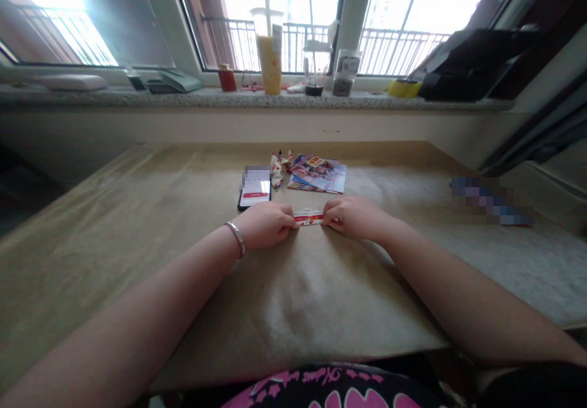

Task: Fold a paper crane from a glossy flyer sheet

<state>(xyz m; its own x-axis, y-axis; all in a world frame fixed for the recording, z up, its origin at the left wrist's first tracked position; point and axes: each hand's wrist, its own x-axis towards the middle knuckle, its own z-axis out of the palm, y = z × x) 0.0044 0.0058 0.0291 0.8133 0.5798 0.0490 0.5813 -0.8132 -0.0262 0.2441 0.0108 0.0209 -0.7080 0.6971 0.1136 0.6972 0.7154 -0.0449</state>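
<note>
A small folded strip of red and white printed paper lies flat on the table between my hands. My left hand pinches its left end, fingers closed against the tabletop. At the right end my right hand grips it the same way, thumb and fingertips together. Just beyond my left hand lies a phone with its screen lit. Behind the strip are several colourful printed sheets in a loose stack. Beside them stand folded paper pieces with a similar print.
A brown covering spreads over the table. To the right lies a blurred, colourful flat item. On the windowsill stand a tall cup of yellow drink, a smaller cup with a straw, a jar and a black bag.
</note>
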